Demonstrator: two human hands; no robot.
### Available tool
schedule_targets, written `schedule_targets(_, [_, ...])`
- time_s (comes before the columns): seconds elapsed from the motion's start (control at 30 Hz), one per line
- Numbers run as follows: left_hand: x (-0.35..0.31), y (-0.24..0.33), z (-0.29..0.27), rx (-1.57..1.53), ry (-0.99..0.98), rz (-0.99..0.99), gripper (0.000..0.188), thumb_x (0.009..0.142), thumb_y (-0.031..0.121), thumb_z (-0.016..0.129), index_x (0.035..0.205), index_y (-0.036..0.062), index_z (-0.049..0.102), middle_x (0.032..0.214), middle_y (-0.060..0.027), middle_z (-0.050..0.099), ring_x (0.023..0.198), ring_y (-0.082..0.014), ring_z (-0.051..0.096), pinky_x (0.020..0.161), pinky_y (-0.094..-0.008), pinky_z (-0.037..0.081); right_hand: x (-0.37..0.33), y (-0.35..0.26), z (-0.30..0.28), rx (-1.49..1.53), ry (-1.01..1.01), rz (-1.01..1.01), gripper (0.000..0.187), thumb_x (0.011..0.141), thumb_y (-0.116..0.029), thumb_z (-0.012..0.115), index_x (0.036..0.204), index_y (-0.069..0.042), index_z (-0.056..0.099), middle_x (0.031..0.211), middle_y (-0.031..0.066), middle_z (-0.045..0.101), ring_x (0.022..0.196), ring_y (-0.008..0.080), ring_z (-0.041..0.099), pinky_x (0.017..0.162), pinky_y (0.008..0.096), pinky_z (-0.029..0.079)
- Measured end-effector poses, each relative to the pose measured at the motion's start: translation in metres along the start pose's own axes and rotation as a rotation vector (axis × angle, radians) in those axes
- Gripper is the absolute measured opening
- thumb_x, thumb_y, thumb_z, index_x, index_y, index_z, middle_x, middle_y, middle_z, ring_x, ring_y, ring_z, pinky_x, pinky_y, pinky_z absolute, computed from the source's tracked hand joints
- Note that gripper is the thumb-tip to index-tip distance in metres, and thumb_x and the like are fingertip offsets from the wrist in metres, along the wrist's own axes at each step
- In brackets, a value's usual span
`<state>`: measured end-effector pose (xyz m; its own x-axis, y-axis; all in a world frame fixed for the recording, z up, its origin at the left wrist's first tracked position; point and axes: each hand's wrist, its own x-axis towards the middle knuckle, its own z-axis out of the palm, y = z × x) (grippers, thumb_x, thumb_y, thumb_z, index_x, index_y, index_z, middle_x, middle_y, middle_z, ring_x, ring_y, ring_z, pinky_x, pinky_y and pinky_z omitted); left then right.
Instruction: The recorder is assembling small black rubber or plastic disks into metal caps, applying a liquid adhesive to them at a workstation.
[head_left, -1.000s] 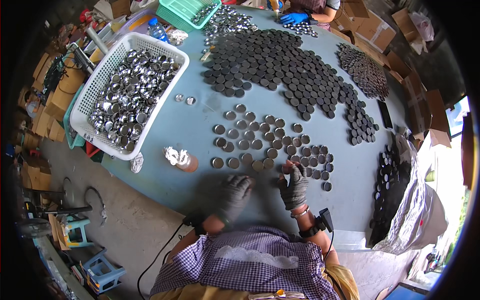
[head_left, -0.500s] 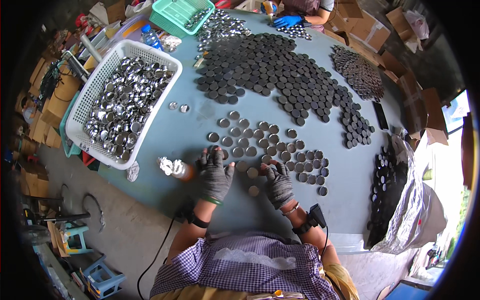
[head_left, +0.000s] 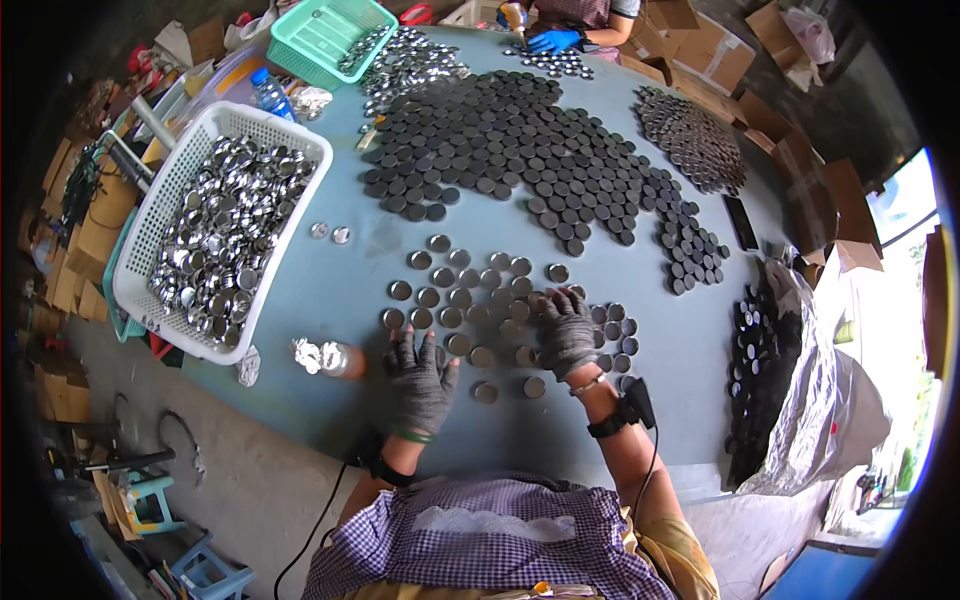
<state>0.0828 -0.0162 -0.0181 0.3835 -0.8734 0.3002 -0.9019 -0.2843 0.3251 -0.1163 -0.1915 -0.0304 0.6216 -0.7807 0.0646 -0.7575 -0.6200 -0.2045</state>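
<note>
My left hand (head_left: 420, 388), in a grey fingerless glove, lies open on the table with its fingers spread. Its fingertips reach the near left of a loose group of round metal caps (head_left: 460, 298). My right hand (head_left: 568, 338), gloved alike, rests over the right part of that group, fingers stretched forward; the caps beneath it are partly hidden. Between the hands, a few more caps (head_left: 484, 392) lie close to me. Left of my left hand is a small bottle (head_left: 345, 362) with amber contents and crumpled white material at its end.
A white basket (head_left: 322, 150) heaped with shiny caps stands at left, with a green basket (head_left: 285, 50) beyond. Dark discs (head_left: 510, 135) cover the table's middle. A black phone (head_left: 740, 222) lies at right. Across the table, a person's blue-gloved hand (head_left: 553, 42) is among small caps.
My right hand has moved forward and right onto the caps. My left hand has drawn back slightly, and caps near both hands have shifted. The whole view has swung a little.
</note>
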Motion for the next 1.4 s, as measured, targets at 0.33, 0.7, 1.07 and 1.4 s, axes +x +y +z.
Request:
schedule_targets(0.33, [0.012,0.013,0.01,-0.113,-0.023,0.109,0.055,0.083,0.033,0.069,0.128,0.0047,0.056,0.138,-0.0218,0.045,0.132,-0.043,0.039,0.108,-0.0569,0.03,-0.034,-0.002,-0.001,0.16,0.176,-0.092,0.053,0.069,-0.02,0.07,0.12,-0.01,0.058,0.13,0.0152,0.054,0.129,0.0359,0.043,0.109,0.0502,0.033])
schedule_targets(0.7, [0.14,0.025,0.044,0.01,-0.04,-0.061,0.055,0.081,0.043,0.067,0.129,0.0171,0.058,0.141,-0.0155,0.048,0.134,-0.0442,0.037,0.108,-0.0524,0.035,-0.006,0.113,-0.002,0.037,0.227,0.278,0.055,0.075,-0.027,0.066,0.127,-0.008,0.057,0.127,0.0198,0.056,0.124,0.0398,0.046,0.108,0.0479,0.035])
schedule_targets(1.07, [0.165,0.03,0.065,0.045,-0.264,0.029,0.05,0.083,0.048,0.065,0.125,0.0217,0.064,0.139,-0.0142,0.048,0.128,-0.0351,0.043,0.108,-0.0476,0.037,0.055,0.025,0.01,0.078,0.135,0.15,0.049,0.076,-0.033,0.068,0.121,-0.016,0.059,0.127,0.0095,0.056,0.126,0.0357,0.044,0.106,0.0506,0.034])
schedule_targets(1.4, [0.098,0.052,0.04,-0.014,-0.216,0.153,0.055,0.082,0.045,0.065,0.128,0.0155,0.06,0.141,-0.0158,0.048,0.134,-0.0376,0.038,0.11,-0.0568,0.029,0.009,-0.016,-0.028,0.138,-0.181,0.02,0.07,0.075,-0.042,0.07,0.135,-0.014,0.048,0.145,0.0177,0.038,0.141,0.0377,0.028,0.116,0.054,0.02])
